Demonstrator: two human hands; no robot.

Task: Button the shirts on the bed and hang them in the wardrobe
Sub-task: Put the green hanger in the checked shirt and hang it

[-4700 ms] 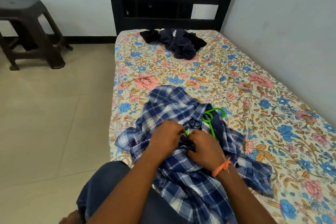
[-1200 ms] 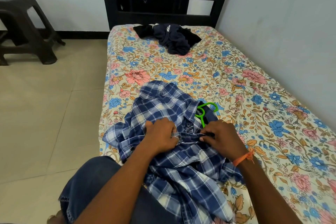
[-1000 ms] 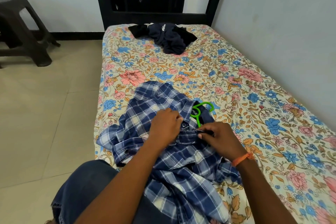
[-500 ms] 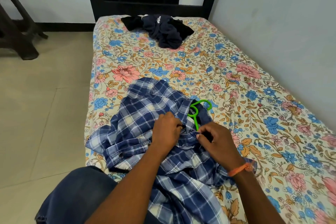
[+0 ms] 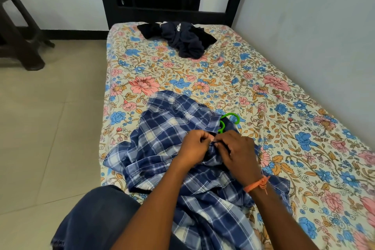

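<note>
Plaid shirt (image 5: pixel 162 140) rumpled on the near end of the floral bed (image 5: pixel 243 79), both hands working its front edge.

Left hand (image 5: pixel 194 146) has its fingers curled tight, pinching the fabric, and right hand (image 5: pixel 237 148) pinches the same fold just beside it, knuckles nearly touching. Both forearms reach in from below, an orange thread (image 5: pixel 256 183) on the right wrist. Green hanger (image 5: pixel 228 121) hook pokes out just past the hands; a dark garment (image 5: pixel 182 36) lies by the headboard.

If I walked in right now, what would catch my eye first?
Two hands, the left hand and right hand, pinching the blue plaid shirt at the near end of the flowered bed. A bright green hanger pokes from its collar; a dark garment lies by the headboard.
</note>
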